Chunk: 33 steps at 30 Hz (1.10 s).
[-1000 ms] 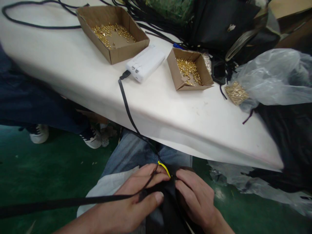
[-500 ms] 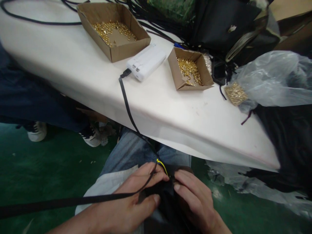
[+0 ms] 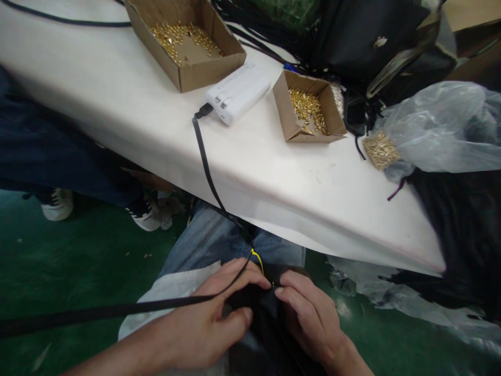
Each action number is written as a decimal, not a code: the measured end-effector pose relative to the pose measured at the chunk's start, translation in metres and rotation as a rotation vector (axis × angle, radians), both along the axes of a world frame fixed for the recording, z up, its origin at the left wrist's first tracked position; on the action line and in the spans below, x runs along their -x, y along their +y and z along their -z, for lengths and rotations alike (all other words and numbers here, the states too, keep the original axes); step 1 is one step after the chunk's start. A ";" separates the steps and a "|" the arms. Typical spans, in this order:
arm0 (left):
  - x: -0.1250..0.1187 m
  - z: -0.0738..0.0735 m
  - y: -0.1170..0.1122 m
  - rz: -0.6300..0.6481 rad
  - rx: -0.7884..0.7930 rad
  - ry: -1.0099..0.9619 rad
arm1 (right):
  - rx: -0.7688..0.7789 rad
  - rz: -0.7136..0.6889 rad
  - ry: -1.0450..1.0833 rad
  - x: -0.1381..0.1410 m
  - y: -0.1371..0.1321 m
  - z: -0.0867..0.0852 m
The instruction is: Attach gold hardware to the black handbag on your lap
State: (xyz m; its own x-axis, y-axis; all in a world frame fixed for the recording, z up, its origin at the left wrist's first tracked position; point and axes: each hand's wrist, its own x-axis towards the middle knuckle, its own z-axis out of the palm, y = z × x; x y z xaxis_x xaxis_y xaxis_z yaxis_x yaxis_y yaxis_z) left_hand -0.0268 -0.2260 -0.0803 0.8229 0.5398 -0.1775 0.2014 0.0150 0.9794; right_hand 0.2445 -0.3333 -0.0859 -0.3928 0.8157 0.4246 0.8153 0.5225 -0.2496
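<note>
Both my hands work low in my lap, below the table edge. My left hand (image 3: 207, 326) is closed, thumb and fingers pinching a piece of black fabric (image 3: 254, 313). My right hand (image 3: 313, 318) is closed too, its fingertips pinching the same fabric just beside the left fingertips. A thin yellow strand (image 3: 257, 259) sticks up where the fingertips meet. A flat black cable (image 3: 117, 310) crosses over my left hand and runs off to the left; it also climbs to the white power bank (image 3: 238, 93) on the table.
The white table (image 3: 117, 104) holds a large cardboard tray of gold bits (image 3: 183, 42), a smaller tray of gold bits (image 3: 307, 107), a clear plastic bag (image 3: 438, 125), a loose gold heap (image 3: 379, 150) and black bags (image 3: 360, 36). Another person's legs and sneakers (image 3: 144, 219) stand left, on green floor.
The view has tilted slightly, so the table sits higher in the picture. My hands stay together on the black fabric, fingertips shifted a little upward; the yellow strand shows shorter.
</note>
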 end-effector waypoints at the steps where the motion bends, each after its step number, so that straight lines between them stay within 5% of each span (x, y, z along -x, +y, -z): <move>1: -0.004 0.002 0.001 -0.035 0.053 -0.025 | -0.007 0.008 -0.002 0.001 0.000 0.000; 4: -0.018 0.011 0.006 -0.219 0.203 -0.076 | 0.015 0.019 0.021 0.007 -0.001 -0.002; 6: -0.028 0.018 0.010 -0.291 0.160 -0.058 | 0.060 0.028 0.058 0.012 0.000 -0.006; 10: -0.043 0.023 0.023 -0.114 -0.072 -0.089 | 0.128 0.110 0.112 0.022 0.004 -0.014; 19: -0.055 0.022 0.032 0.032 -0.075 -0.181 | 0.160 0.294 0.105 0.036 -0.002 -0.024; 26: -0.062 0.032 0.023 -0.047 -0.069 -0.181 | 0.160 0.313 0.084 0.036 -0.003 -0.029; 33: -0.066 0.026 0.017 -0.156 0.030 -0.239 | 0.125 0.376 0.103 0.036 -0.008 -0.030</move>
State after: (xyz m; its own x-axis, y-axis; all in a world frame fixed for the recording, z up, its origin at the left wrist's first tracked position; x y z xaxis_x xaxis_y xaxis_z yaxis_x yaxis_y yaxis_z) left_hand 0.0393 -0.2089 -0.1061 0.7508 0.6605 -0.0064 -0.0423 0.0577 0.9974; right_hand 0.2086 -0.3410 -0.0554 -0.0177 0.9423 0.3344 0.9109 0.1531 -0.3831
